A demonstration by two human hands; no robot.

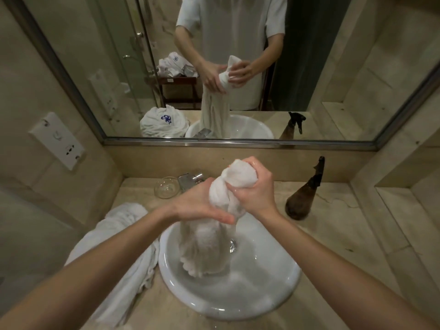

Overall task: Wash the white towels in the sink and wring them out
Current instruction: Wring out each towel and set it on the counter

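Both bare forearms reach in from the bottom corners and meet over the white sink [281,291]; the basin sits on a beige stone counter [338,225], its drain [232,245] showing just right of the hanging cloth; water gleams on the bowl.

Between the hands, a wet white towel [220,196] stands twisted upright; its lower end [202,251] drops into the basin, blurred, loose and bunched near the bottom; the left hand [202,203] wraps the towel low down, fingers curled round the far side, thumb lying flat across the front; the right hand [256,186] clamps the upper part, fingers closed tight round the neck of the twist, and a white knob of cloth bulges out above the fist; both hands look wet.

Left of the basin, a second white towel [123,241] lies heaped on the counter, trailing toward the near edge and touching the sink rim; further back, a clear glass bowl [166,187] sits beside the chrome tap [190,181]; off to the right, well apart from the sink, a dark brown spray bottle [306,196] stands upright.

Beyond that, the wall mirror [333,67] gives the same grip back, towel hanging down to the reflected basin; a socket plate [57,140] sits on the left wall.
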